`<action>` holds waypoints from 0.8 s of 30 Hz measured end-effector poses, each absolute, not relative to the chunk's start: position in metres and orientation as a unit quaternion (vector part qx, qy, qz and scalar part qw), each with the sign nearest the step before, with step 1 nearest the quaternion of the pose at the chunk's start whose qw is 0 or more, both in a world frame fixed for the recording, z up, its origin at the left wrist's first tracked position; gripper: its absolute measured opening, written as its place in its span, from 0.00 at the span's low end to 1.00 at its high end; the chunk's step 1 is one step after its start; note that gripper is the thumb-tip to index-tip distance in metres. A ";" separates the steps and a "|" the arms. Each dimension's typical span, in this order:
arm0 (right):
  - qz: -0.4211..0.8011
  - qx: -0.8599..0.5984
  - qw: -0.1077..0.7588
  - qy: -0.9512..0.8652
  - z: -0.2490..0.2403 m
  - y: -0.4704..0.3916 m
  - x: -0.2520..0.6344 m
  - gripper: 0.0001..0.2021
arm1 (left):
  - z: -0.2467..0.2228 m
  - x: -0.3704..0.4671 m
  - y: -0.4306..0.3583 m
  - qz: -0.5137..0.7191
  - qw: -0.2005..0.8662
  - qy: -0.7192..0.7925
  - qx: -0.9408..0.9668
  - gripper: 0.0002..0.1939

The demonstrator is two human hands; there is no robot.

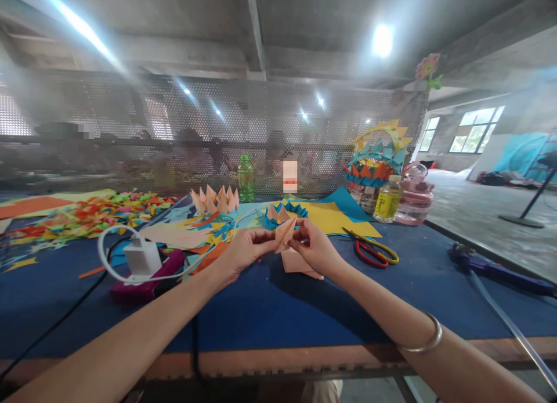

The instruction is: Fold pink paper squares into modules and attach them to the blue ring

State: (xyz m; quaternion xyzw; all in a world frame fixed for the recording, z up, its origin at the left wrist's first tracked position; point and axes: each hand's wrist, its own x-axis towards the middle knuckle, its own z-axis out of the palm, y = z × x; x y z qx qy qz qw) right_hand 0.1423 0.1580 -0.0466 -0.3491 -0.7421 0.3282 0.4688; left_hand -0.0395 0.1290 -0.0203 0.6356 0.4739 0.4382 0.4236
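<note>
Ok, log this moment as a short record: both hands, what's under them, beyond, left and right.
Left hand: pinching folded peach paper
Right hand: pinching the same paper, opposite side
Below: peach paper stack on blue table
Beyond: green bottle
Left: white charger on purple power strip
Right: red-and-yellow-handled scissors

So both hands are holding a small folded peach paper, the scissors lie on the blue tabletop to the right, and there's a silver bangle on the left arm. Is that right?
Not quite: the head view shows the silver bangle on the right arm, not the left. The left hand and right hand do hold the folded peach paper, and the scissors are as you say.
</note>
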 end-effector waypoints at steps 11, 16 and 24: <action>0.255 -0.314 0.459 -0.791 -0.047 0.149 0.141 0.14 | -0.017 -0.034 0.127 0.459 0.413 0.466 0.634 0.09; 0.187 -0.294 0.435 -0.830 -0.042 0.142 0.141 0.19 | -0.016 -0.033 0.126 0.464 0.420 0.459 0.631 0.07; 0.225 -0.340 0.454 -0.792 -0.043 0.149 0.142 0.07 | -0.015 -0.033 0.125 0.446 0.399 0.482 0.640 0.10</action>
